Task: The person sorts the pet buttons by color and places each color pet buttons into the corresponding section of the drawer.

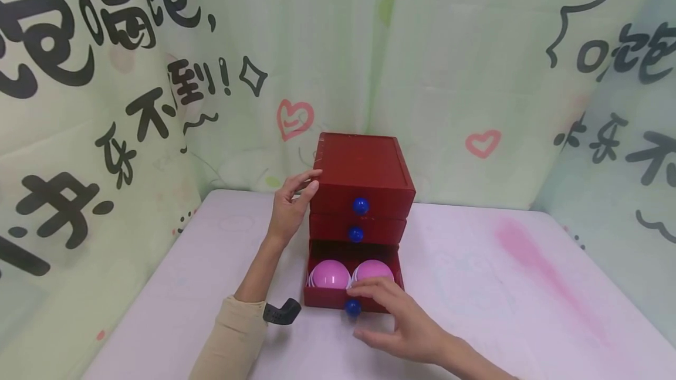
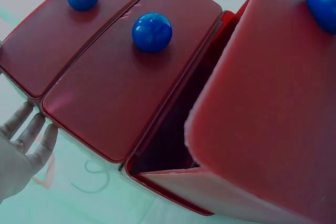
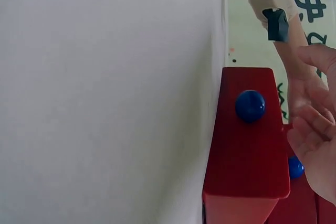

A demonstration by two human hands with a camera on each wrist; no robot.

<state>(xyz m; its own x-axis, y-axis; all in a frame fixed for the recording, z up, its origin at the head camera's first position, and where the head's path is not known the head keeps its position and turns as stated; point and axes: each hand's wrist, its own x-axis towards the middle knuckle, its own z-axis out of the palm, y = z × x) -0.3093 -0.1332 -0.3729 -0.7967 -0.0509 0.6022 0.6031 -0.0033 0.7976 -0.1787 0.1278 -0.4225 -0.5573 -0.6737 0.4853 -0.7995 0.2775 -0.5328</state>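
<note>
A dark red drawer cabinet (image 1: 364, 160) stands at the back of the table, with three blue round knobs on its fronts. The lower drawer (image 1: 324, 297) is pulled out; two shiny pink domed things (image 1: 331, 274) with pale rims lie side by side inside. My left hand (image 1: 290, 204) rests its fingertips against the cabinet's upper left side, as the left wrist view also shows fingers (image 2: 46, 148) at that side. In front of the open drawer is my right hand (image 1: 406, 321), thumb and fingers spread apart around empty space near the lowest knob (image 1: 352, 308). The upper drawers are closed.
The white table (image 1: 475, 286) has a pink smear (image 1: 544, 268) on its right side. Pale green curtains (image 1: 449, 57) with black writing and red hearts hang behind and at both sides. A black wrist device (image 1: 282, 312) sits on the left sleeve.
</note>
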